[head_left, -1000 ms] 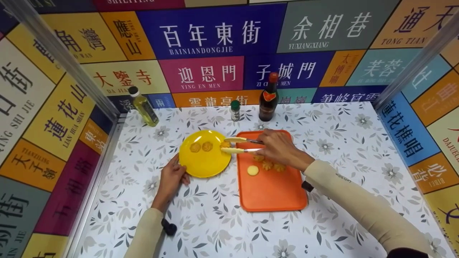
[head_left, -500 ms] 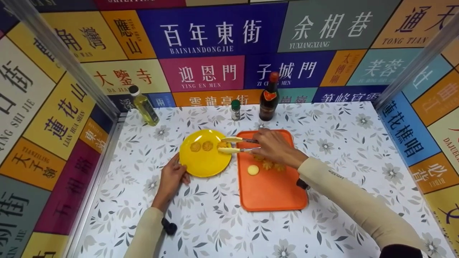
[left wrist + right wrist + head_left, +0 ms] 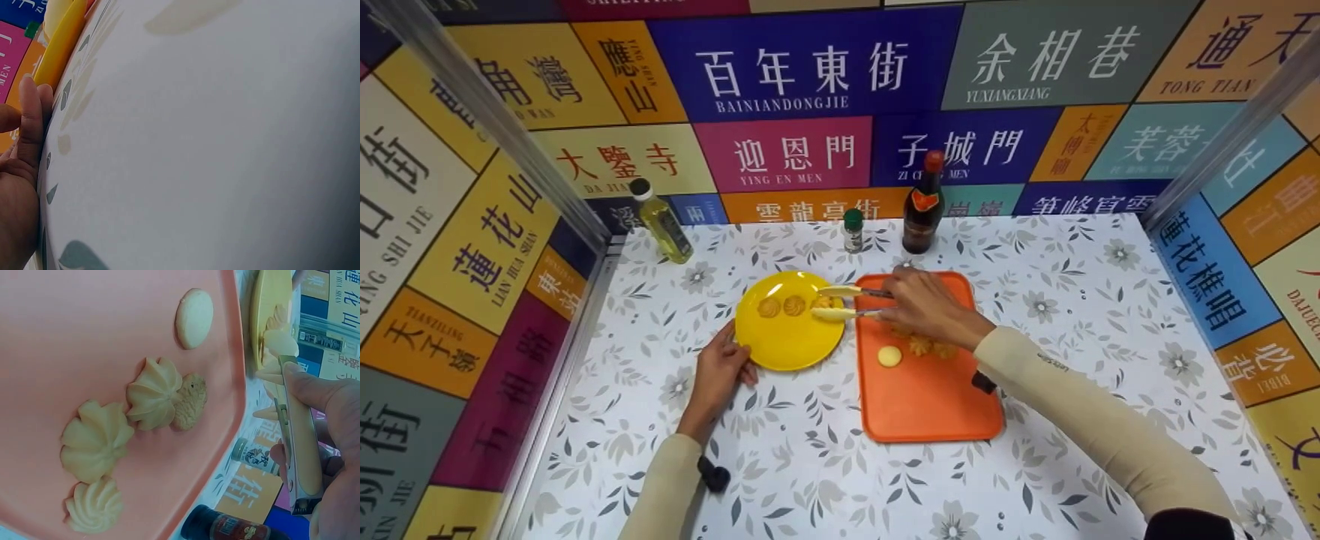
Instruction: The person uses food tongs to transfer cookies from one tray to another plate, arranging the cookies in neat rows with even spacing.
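Note:
With my right hand (image 3: 926, 304) I grip a pair of tongs (image 3: 304, 439) with pale cream tips. The tips reach over the right side of a yellow plate (image 3: 787, 352), a piped cookie (image 3: 826, 302) between them. Two swirled cookies (image 3: 781, 307) lie left of it on the plate. My left hand (image 3: 721, 367) holds the plate's left rim, thumb at the edge. Under my right forearm is an orange tray (image 3: 930, 409), holding a smooth round cookie (image 3: 889, 356) and several other cookies (image 3: 95, 439), partly hidden by that hand in the head view.
Behind the plate and tray stand an oil bottle (image 3: 664, 225), a small green-capped jar (image 3: 852, 231) and a dark red-capped bottle (image 3: 922, 210). Sign-covered walls (image 3: 810, 67) enclose the flowered table (image 3: 825, 480) at the back and sides.
My right hand and the tongs have moved a little left, bringing the cookie from the plate's right rim farther onto the plate. My left hand and the plate look unmoved.

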The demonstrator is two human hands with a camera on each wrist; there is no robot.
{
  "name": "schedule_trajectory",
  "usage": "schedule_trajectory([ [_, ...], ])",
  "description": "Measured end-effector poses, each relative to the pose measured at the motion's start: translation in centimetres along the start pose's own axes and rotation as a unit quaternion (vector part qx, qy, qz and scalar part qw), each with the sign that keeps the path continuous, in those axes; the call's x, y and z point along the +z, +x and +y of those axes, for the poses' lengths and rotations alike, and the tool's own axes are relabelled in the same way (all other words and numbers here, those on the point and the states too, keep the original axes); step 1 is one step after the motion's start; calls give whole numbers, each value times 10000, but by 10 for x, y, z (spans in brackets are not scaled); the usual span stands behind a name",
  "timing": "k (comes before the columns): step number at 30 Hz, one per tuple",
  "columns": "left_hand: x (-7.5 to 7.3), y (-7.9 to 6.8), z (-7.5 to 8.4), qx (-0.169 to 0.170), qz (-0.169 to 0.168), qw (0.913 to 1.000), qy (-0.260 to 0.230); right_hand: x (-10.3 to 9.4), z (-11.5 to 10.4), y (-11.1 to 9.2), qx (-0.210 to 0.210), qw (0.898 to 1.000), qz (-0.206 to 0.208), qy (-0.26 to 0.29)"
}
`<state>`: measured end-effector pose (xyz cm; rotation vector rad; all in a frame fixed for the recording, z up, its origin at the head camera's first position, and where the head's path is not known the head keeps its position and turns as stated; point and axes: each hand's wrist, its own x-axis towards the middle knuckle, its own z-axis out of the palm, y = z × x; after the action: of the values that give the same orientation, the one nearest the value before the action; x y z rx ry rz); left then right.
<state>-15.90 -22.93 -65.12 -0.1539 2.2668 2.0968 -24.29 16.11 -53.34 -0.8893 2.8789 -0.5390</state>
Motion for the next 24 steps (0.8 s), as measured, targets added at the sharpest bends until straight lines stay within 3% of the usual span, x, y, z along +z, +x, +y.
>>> schedule_trajectory([
  [7,0,0,0,-100,11,9999,-51,3,-2,3,-99,9998,72,-125],
  [14,0,0,1,-143,14,9999,-69,3,-4,4,62,10000,0,-46],
  [24,0,1,0,-159,36,9999,38,-2,1,-8,118,9999,98,26],
])
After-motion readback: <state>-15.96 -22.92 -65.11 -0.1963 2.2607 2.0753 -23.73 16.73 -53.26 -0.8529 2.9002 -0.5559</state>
